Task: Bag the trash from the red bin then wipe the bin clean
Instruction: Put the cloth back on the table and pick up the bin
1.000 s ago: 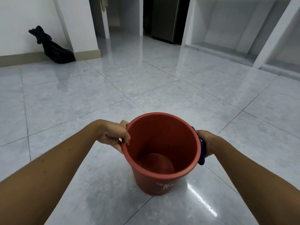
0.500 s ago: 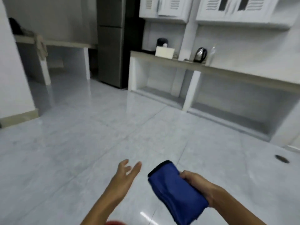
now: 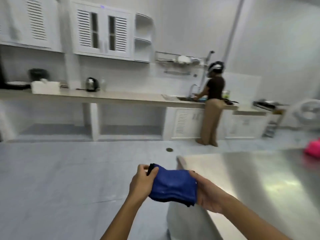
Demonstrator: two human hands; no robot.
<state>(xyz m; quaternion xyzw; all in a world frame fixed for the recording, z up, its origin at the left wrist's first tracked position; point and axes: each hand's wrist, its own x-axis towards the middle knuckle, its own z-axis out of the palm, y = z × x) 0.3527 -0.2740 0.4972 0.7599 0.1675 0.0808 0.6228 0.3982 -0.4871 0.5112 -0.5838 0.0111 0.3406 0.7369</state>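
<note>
A folded cloth (image 3: 173, 185) is held between the left hand (image 3: 142, 183) and the right hand (image 3: 208, 194), above the near corner of the steel table (image 3: 259, 179). Beyond the table, a counter (image 3: 121, 97) is set along the wall. A kettle (image 3: 91, 84) is placed on the counter, and a person (image 3: 212, 108) is positioned before the counter, right of the kettle.

Left hand (image 3: 141, 183) now grips the blue cloth (image 3: 172, 185) alongside the right hand (image 3: 207, 193); red bin gone from view; steel table (image 3: 259, 179) appears at right.
</note>
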